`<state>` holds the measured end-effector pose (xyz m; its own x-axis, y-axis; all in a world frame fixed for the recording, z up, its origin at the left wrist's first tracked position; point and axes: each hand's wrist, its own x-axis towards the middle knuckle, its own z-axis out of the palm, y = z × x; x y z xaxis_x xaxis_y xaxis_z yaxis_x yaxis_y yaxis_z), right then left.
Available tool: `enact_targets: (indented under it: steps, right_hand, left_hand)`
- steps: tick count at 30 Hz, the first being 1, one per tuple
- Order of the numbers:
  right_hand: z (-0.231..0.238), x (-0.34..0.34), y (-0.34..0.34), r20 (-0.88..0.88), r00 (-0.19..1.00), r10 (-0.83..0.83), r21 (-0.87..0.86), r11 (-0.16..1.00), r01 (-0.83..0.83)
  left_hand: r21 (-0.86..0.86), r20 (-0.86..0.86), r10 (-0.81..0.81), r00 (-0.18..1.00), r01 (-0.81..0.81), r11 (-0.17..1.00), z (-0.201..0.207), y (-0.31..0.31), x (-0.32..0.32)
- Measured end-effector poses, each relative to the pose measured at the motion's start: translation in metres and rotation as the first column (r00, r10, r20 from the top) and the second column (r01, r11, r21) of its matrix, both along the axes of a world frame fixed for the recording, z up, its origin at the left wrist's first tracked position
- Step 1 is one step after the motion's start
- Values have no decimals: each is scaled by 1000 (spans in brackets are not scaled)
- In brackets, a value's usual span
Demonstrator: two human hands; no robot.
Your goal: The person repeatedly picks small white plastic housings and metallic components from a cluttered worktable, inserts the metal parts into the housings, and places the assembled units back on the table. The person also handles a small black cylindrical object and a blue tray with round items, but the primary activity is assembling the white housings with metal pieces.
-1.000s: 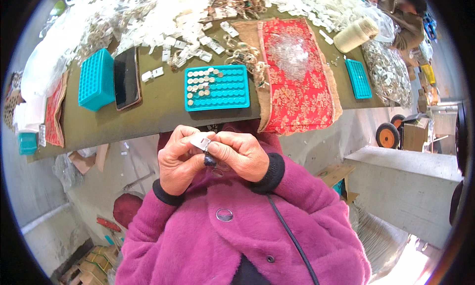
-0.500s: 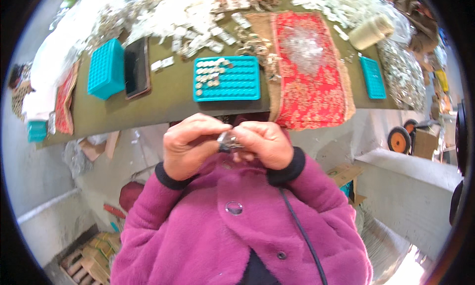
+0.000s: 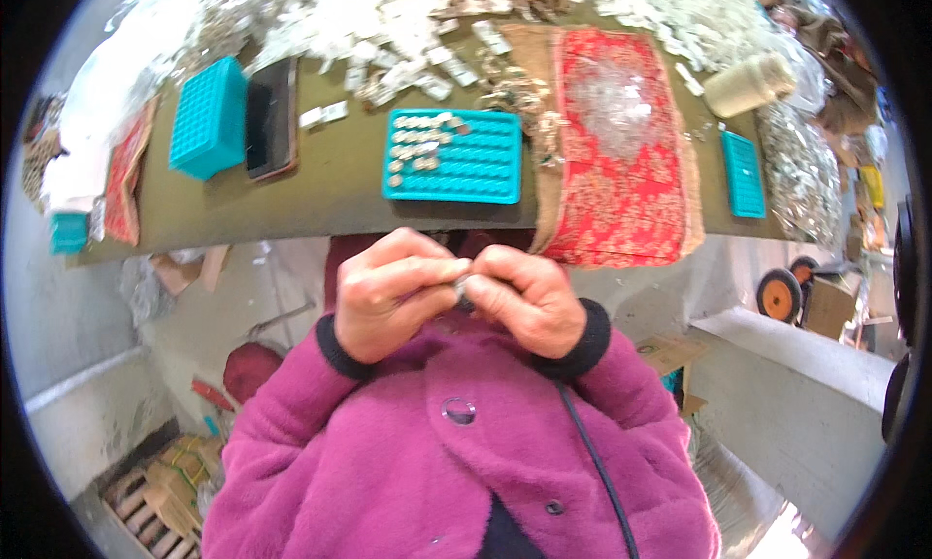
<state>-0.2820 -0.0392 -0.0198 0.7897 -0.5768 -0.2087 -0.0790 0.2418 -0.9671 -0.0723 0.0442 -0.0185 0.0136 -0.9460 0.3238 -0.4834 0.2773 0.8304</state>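
Observation:
My left hand (image 3: 393, 292) and my right hand (image 3: 524, 297) meet fingertip to fingertip in front of my chest, near the table's front edge. Both pinch a small shiny part (image 3: 464, 289), mostly hidden by the fingers; its kind I cannot make out. Just beyond them lies a turquoise tray (image 3: 476, 176) with rows of hollows. Several small round metallic pieces (image 3: 419, 137) sit in the hollows on its left side. To the right of the tray, a red patterned cloth (image 3: 621, 210) carries a heap of small clear pieces (image 3: 614, 103).
A stack of turquoise trays (image 3: 209, 122) and a dark phone (image 3: 272, 122) stand at the left. White plastic pieces (image 3: 432, 83) are strewn behind the tray. A cream bottle (image 3: 748, 85) lies at the right, near another turquoise tray (image 3: 743, 176). Cartons (image 3: 180, 486) rest on the floor.
My fingertips have drawn closer together around the small part, which shows less now. My right hand has turned slightly. The tabletop things appear shifted a little to the right.

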Motion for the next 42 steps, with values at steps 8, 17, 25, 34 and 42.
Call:
enact_targets:
  steps: [8, 17, 25, 34, 42]
  right_hand:
    - [-9, 2, -2, 1, 999, -50, 115, 992, 49]
    - [-22, -68, -91, -137, 578, -804, -892, 354, 281]
    - [-32, -74, -104, -100, 589, -802, -988, 150, 37]
    - [-14, -52, -74, -37, 672, -739, -686, 508, 521]
    - [9, 26, -12, 67, 978, -199, -609, 768, 198]
  left_hand:
    - [39, -132, -16, 991, 21, 999, -12, -5, -10]
    - [190, -588, 77, 805, 45, 981, -27, 2, 26]
    - [253, -696, 116, 709, 92, 963, -30, 5, 34]
    - [239, -855, 137, 500, 144, 960, -30, -1, 30]
    - [192, -942, 96, 322, 280, 941, -36, 4, 26]
